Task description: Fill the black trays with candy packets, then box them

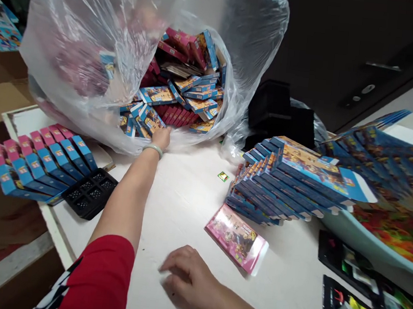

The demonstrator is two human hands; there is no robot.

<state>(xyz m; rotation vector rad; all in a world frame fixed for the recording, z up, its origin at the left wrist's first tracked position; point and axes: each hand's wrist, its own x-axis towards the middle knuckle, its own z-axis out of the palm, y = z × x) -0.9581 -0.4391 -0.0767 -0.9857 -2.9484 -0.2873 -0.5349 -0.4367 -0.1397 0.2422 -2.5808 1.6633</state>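
Left hand (161, 138) touching blue carton (151, 119) inside plastic bag (91, 24), fingertips hiding; cannot tell grip. Right hand (193, 280) hanging empty, fingers loosely spreading. Gripping by edges probably avoiding dents.

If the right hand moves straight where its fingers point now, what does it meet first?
Probably the red sleeve; depth is unclear, so the right hand may pass beneath it.

A dark door (324, 49) stands beyond the white table (180, 196).
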